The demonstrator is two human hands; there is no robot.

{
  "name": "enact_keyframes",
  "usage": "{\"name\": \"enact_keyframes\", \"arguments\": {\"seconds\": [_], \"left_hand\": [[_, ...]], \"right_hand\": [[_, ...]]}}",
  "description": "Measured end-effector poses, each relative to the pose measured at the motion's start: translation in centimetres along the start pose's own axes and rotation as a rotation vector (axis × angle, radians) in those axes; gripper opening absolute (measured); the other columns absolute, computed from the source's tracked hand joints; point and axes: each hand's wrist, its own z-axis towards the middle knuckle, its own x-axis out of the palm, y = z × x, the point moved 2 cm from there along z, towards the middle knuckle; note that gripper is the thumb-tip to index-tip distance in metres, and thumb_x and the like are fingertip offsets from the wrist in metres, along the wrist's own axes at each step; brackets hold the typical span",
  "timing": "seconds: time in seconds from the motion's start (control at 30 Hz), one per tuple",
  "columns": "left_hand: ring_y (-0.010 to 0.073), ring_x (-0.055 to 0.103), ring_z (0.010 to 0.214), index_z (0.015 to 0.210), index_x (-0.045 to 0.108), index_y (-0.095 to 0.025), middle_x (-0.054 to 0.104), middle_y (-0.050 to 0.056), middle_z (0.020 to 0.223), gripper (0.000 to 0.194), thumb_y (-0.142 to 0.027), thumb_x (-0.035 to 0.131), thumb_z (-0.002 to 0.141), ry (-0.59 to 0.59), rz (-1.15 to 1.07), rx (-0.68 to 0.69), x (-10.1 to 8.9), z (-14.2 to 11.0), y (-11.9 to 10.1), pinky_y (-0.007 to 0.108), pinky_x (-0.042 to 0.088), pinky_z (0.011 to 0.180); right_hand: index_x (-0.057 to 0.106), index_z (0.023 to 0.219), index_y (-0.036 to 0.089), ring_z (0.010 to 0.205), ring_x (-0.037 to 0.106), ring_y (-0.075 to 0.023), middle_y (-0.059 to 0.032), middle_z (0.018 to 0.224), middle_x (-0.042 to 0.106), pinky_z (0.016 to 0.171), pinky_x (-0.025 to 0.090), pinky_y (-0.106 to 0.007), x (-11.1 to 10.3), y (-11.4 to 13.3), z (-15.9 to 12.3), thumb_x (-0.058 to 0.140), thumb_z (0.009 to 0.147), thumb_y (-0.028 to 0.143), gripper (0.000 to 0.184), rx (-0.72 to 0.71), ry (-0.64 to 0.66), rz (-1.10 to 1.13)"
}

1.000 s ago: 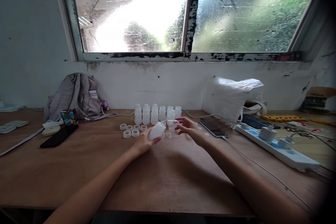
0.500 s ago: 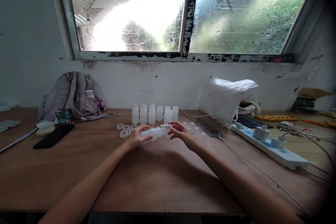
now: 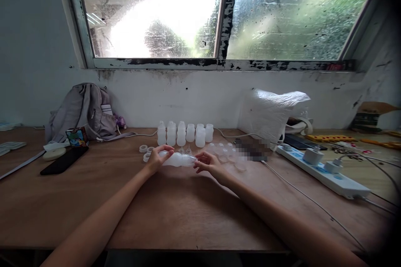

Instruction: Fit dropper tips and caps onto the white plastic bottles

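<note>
Holding one bottle (image 3: 177, 159) before perhaps seven upright bottles (image 3: 181, 134)

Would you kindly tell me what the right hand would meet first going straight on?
Probably the clear cap by the bottle; the right hand seems to touch it, though depth is unclear.

Left hand (image 3: 156, 160) around a sideways frosted bottle (image 3: 176, 159) — right hand (image 3: 209, 164) at its clear cap (image 3: 189, 159) — standing bottles (image 3: 181, 134) behind
</note>
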Motion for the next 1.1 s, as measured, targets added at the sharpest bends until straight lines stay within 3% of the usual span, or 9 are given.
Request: {"name": "enact_keyframes", "arguments": {"seconds": [0.23,0.5,0.87,1.1], "left_hand": [[0.0100,0.045,0.050,0.060,0.054,-0.016,0.052,-0.002,0.057,0.032,-0.041,0.040,0.075,-0.227,-0.141,-0.073,0.2,-0.5,-0.3,0.019,0.033,0.046],[0.0118,0.046,0.055,0.056,0.053,-0.016,0.053,0.001,0.059,0.035,-0.035,0.033,0.078,-0.357,-0.048,-0.004,0.1,-0.8,-1.8,0.021,0.035,0.050],[0.0099,0.042,0.049,0.055,0.053,-0.016,0.049,-0.002,0.052,0.032,-0.034,0.037,0.077,-0.256,-0.043,0.017,0.3,-0.7,-2.3,0.020,0.030,0.045],[0.0101,0.043,0.051,0.056,0.048,-0.017,0.047,-0.003,0.054,0.030,-0.035,0.037,0.078,-0.261,-0.058,-0.006,0.6,-1.1,-2.0,0.020,0.031,0.048]], "right_hand": [[0.052,0.076,0.016,0.070,0.057,-0.0133,-0.0011,0.077,0.058,0.070,0.049,-0.034,1.2,0.8,-0.4,0.067,0.060,0.033,0.028,-0.021,0.029,0.023],[0.052,0.074,0.017,0.072,0.056,-0.0138,-0.0004,0.076,0.058,0.072,0.047,-0.033,1.5,2.0,-0.9,0.069,0.058,0.031,0.027,-0.010,0.006,0.001],[0.054,0.071,0.017,0.071,0.057,-0.0146,-0.0003,0.076,0.060,0.071,0.047,-0.034,1.4,1.2,-1.0,0.070,0.055,0.029,0.026,-0.001,-0.006,0.030],[0.055,0.075,0.017,0.073,0.056,-0.0139,-0.0007,0.077,0.059,0.072,0.047,-0.033,0.9,0.8,-0.7,0.069,0.059,0.024,0.022,-0.015,-0.044,0.070]]}}
